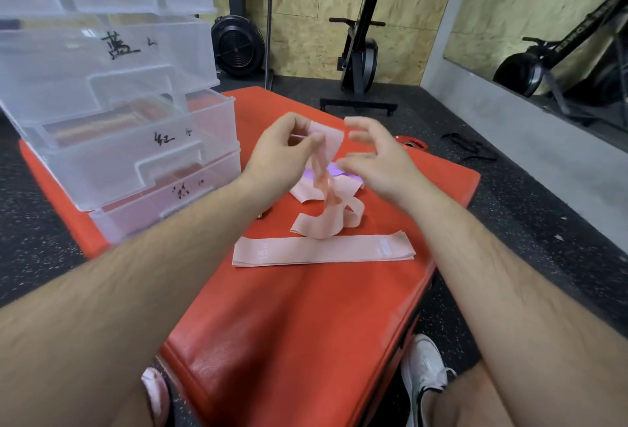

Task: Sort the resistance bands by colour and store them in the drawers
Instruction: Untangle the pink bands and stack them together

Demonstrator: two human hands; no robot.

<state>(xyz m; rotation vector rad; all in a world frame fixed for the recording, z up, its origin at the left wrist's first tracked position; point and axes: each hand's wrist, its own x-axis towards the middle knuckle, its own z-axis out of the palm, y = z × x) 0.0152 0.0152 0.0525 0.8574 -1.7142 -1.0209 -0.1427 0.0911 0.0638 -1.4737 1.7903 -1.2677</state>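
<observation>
Left hand (282,154) fingers pinch the raised pink band (328,139); right hand (377,161) fingers spread, relaxed, gripping nothing, just beside it.

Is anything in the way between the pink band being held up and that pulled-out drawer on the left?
Nothing visible. The left hand pinches the band above the mat, right beside the drawer. The drawer above overhangs part of its opening.
</observation>
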